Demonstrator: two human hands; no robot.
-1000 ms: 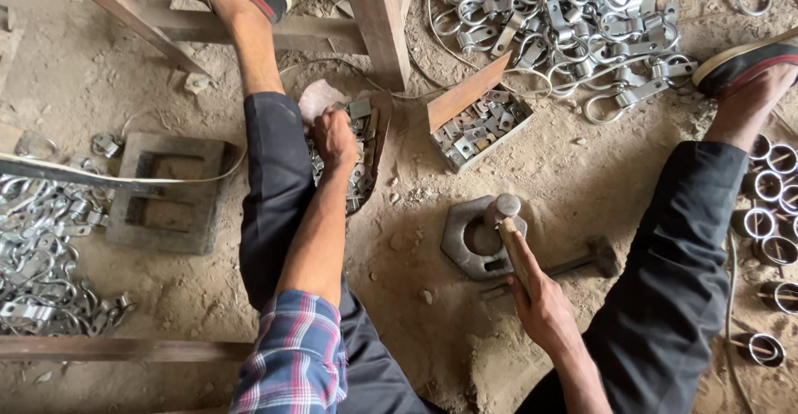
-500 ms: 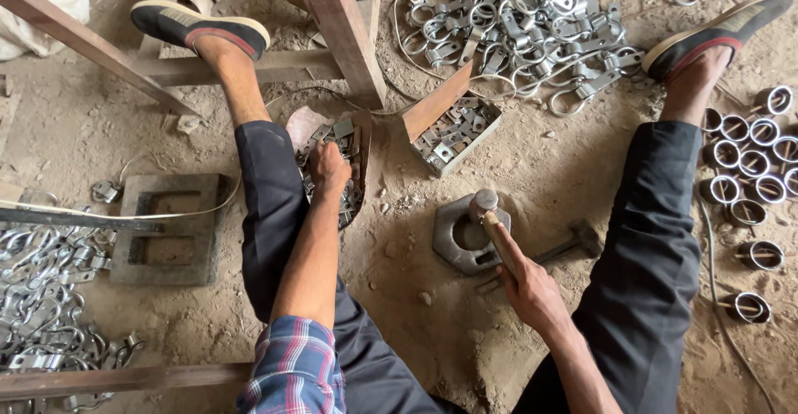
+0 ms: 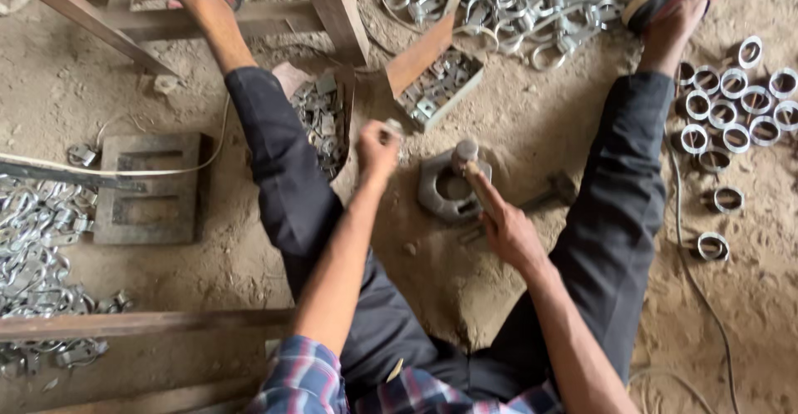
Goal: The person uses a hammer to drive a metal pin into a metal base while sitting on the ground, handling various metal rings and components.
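Your right hand [image 3: 509,233] is wrapped tight around a hammer [image 3: 470,169], wooden handle, dull metal head sitting right on the chunky grey metal block [image 3: 438,188] with a round hole in it. That block lies on the dirt floor [image 3: 540,123] between your legs. Your left hand [image 3: 378,150] is clenched around a small silvery metal piece [image 3: 394,125], held just left of the block. Far side there's a tray of metal pieces [image 3: 440,87], and shiny metal rings [image 3: 731,110] are off to the right.
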